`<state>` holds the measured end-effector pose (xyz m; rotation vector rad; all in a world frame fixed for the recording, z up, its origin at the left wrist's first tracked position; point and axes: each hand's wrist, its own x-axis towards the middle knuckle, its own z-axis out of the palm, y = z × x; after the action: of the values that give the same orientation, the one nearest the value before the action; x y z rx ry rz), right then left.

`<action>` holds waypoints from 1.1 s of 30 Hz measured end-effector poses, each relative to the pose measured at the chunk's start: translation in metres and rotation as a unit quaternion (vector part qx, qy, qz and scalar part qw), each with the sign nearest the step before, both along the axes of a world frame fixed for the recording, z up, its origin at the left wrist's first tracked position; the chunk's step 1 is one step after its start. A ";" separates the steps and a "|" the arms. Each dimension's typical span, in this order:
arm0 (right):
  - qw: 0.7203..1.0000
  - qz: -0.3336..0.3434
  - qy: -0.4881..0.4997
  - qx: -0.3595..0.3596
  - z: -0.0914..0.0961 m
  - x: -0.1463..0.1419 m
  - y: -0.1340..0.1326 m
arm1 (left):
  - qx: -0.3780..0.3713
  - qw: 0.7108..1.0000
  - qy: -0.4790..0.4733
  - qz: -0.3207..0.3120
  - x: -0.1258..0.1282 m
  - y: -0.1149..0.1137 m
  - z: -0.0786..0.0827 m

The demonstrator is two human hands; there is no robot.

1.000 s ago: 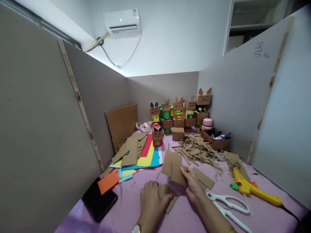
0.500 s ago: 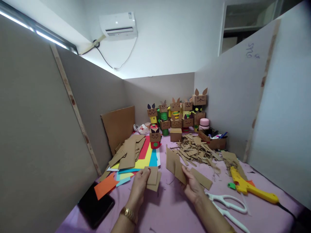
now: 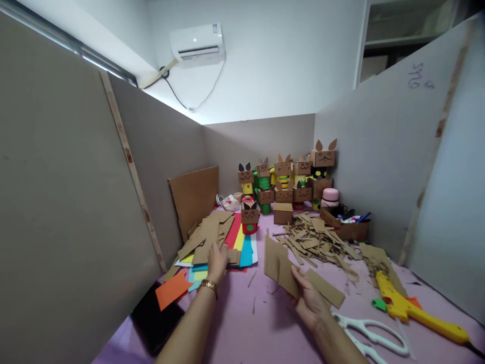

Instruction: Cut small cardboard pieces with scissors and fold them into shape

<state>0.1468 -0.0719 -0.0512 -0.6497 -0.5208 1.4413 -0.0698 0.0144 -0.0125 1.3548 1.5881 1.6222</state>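
Over the left-hand cardboard pile, my left hand point(image 3: 218, 260) is closed at the edge of small cardboard pieces point(image 3: 233, 258) that lie low over the coloured paper point(image 3: 248, 252); its fingertips are partly hidden. My right hand point(image 3: 308, 301) grips a folded cardboard piece point(image 3: 279, 265) in front of me, above the purple tablecloth point(image 3: 261, 323). Another flat cardboard strip point(image 3: 326, 287) shows just behind that hand. White-handled scissors point(image 3: 373, 333) lie by my right wrist.
A yellow glue gun point(image 3: 417, 313) lies at the right. Cardboard scraps point(image 3: 316, 237) are heaped behind my right hand. Cardboard animal figures point(image 3: 284, 174) stand at the back. Orange paper point(image 3: 172, 289) overlaps a black tablet-like object point(image 3: 155, 318). Grey partitions point(image 3: 257, 141) enclose the table.
My left hand has moved forward and left with the small cardboard pieces, down to the pile. My right hand keeps its cardboard. The view has turned slightly left.
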 end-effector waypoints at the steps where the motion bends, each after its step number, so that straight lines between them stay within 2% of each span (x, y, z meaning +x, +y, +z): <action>1: 1.000 -0.004 -0.016 0.011 0.000 -0.001 0.000 | 0.003 1.000 -0.015 -0.008 0.004 -0.006 0.000; 4: 0.996 -0.017 -0.075 0.050 0.000 -0.004 0.002 | -0.008 0.994 -0.073 -0.083 0.027 -0.032 -0.008; 7: 0.984 -0.024 -0.155 0.088 -0.001 -0.009 0.003 | -0.043 0.971 -0.134 -0.195 0.056 -0.061 -0.021; 9: 0.969 -0.029 -0.219 0.107 -0.003 -0.012 0.002 | -0.049 0.952 -0.173 -0.248 0.069 -0.076 -0.029; 10: 0.960 -0.036 -0.253 0.114 -0.004 -0.013 0.000 | -0.051 0.938 -0.228 -0.257 0.072 -0.081 -0.032; 14: 0.916 -0.092 -0.374 0.118 -0.004 0.003 -0.013 | -0.040 0.928 -0.291 -0.227 0.063 -0.084 -0.035; 17: 0.867 -0.124 -0.472 0.102 -0.002 0.040 -0.026 | -0.041 0.923 -0.321 -0.207 0.050 -0.076 -0.034; 19: 0.741 -0.133 -0.655 0.065 -0.001 0.071 -0.031 | -0.049 0.918 -0.343 -0.194 0.046 -0.071 -0.034; 20: 0.724 -0.141 -0.674 0.040 0.000 0.086 -0.031 | -0.054 0.915 -0.351 -0.191 0.046 -0.069 -0.034; 22: 0.708 -0.148 -0.690 0.009 0.001 0.107 -0.027 | -0.063 0.910 -0.362 -0.193 0.049 -0.068 -0.034; 25: 0.711 -0.130 -0.691 -0.017 -0.003 0.116 -0.013 | -0.072 0.902 -0.366 -0.219 0.055 -0.072 -0.033; 27: 0.729 -0.124 -0.673 -0.027 -0.006 0.112 -0.003 | -0.073 0.899 -0.356 -0.244 0.057 -0.075 -0.033; 30: 0.789 -0.137 -0.599 -0.025 -0.007 0.106 0.007 | -0.073 0.903 -0.328 -0.266 0.055 -0.077 -0.035; 33: 0.875 -0.147 -0.461 -0.005 -0.003 0.107 0.007 | -0.076 0.908 -0.310 -0.271 0.054 -0.077 -0.037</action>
<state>0.2534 -0.0645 -0.0538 -1.3700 -1.0942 0.7726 -0.0155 -0.0622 -0.0496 0.9399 0.8398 1.3488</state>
